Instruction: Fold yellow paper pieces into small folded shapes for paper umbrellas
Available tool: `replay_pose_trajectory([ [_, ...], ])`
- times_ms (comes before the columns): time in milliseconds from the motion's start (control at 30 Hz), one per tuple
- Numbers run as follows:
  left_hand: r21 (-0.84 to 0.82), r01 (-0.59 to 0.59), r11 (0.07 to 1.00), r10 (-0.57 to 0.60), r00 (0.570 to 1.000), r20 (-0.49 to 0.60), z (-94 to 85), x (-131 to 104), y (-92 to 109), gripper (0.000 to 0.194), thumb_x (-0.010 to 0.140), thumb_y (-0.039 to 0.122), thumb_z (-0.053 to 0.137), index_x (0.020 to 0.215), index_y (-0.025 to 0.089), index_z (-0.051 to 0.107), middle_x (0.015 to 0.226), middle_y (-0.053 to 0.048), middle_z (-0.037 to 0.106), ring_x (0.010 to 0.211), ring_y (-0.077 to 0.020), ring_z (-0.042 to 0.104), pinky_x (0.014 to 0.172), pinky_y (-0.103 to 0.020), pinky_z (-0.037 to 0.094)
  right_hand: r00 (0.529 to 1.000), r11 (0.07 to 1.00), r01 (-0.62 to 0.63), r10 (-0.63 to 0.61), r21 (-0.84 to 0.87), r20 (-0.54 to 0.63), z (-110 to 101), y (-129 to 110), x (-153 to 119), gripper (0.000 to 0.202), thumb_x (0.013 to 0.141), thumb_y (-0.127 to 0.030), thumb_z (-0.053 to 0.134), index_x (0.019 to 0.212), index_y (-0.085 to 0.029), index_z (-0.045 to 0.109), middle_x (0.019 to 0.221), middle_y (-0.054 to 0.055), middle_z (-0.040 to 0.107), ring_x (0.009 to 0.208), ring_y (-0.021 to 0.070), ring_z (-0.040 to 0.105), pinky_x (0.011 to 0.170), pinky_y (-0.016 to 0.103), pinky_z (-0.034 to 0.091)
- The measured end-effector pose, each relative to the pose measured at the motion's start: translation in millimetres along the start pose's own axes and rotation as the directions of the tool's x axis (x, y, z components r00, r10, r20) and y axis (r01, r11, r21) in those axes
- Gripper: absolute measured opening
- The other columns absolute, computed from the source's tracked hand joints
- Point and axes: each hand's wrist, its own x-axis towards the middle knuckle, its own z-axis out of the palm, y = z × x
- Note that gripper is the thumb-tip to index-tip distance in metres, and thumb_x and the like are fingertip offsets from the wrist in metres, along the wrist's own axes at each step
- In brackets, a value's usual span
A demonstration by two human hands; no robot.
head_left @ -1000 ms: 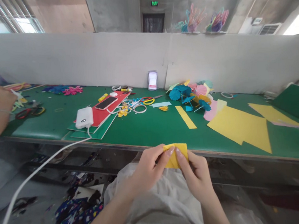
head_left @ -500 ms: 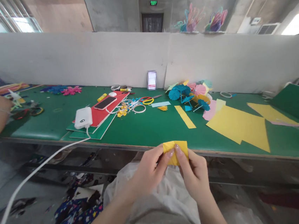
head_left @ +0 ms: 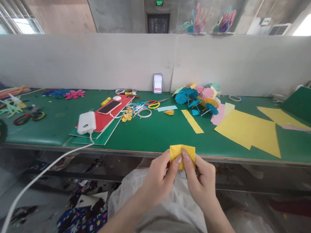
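Folded yellow paper [head_left: 176, 150]: between both hands, neither nearer; long axis hard to tell
Left hand [head_left: 160, 172]: pinching its left side
Right hand [head_left: 204, 177]: pinching its right side

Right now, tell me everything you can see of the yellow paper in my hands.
The yellow paper is a small, four-sided piece with crease lines on its face. The left hand and right hand hold it up by the near edge of the green table. Both thumbs lie on its front, close together, hiding part of it; its back is out of sight.
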Motion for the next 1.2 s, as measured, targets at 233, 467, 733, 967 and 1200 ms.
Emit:
replay_pose_trajectory([
  [233, -0.113, 0.098, 0.989, -0.093, 0.995, 0.047, 3.4, -0.6, 0.0, 0.031, 0.093, 0.044, 0.036, 0.078, 0.019, 0.046, 0.051, 0.007, 0.039, 0.044, -0.0091, 0.039, 0.044, -0.021, 0.031, 0.995, 0.990, 0.077, -0.085, -0.121, -0.061, 3.0, 2.8, 1.2, 0.031, 0.089, -0.014, 0.045, 0.059, -0.019, 0.039, 0.048, -0.008, 0.031, 0.039, 0.0058, 0.030, 0.039, 0.022, 0.023],
  [467, 0.087, -0.031, 0.996, 0.034, 0.999, -0.032, 3.5, -1.9, 4.8, 0.026, 0.094, 0.032, 0.036, 0.072, 0.019, 0.043, 0.055, 0.005, 0.044, 0.048, -0.0094, 0.039, 0.047, -0.022, 0.032, 0.996, 0.993, 0.060, -0.067, -0.103, -0.063, 3.0, 2.5, 0.5, 0.032, 0.089, -0.014, 0.045, 0.059, -0.019, 0.038, 0.047, -0.008, 0.029, 0.038, 0.0056, 0.028, 0.037, 0.022, 0.021],
  [733, 0.026, 0.020, 0.999, -0.021, 0.998, 0.056, 3.9, -2.8, 3.2, 0.024, 0.095, 0.034, 0.033, 0.081, 0.019, 0.044, 0.062, 0.004, 0.043, 0.054, -0.0109, 0.041, 0.052, -0.024, 0.036, 0.994, 0.989, 0.050, -0.063, -0.136, -0.093, 3.8, 4.5, 0.1, 0.030, 0.089, -0.015, 0.046, 0.059, -0.018, 0.041, 0.047, -0.008, 0.032, 0.039, 0.0060, 0.030, 0.038, 0.022, 0.022],
  [967, 0.066, -0.017, 0.998, 0.015, 1.000, 0.025, 5.0, -4.3, -1.4, 0.020, 0.095, 0.031, 0.032, 0.079, 0.020, 0.039, 0.067, 0.002, 0.047, 0.058, -0.0119, 0.043, 0.055, -0.025, 0.037, 0.993, 0.995, 0.036, -0.046, -0.092, -0.107, 6.4, 3.9, -0.4, 0.029, 0.089, -0.013, 0.046, 0.060, -0.018, 0.040, 0.046, -0.008, 0.032, 0.038, 0.0050, 0.032, 0.038, 0.020, 0.022],
  [1200, 0.047, 0.055, 0.997, -0.059, 0.996, 0.069, 2.5, -2.4, 2.1, 0.019, 0.095, 0.031, 0.032, 0.082, 0.020, 0.040, 0.068, 0.003, 0.047, 0.059, -0.0119, 0.044, 0.057, -0.025, 0.037, 0.991, 0.992, -0.099, 0.106, 0.082, -0.086, 7.8, 0.5, 0.2, 0.034, 0.092, -0.019, 0.045, 0.059, -0.019, 0.038, 0.044, -0.008, 0.036, 0.036, 0.0047, 0.034, 0.037, 0.018, 0.025],
])
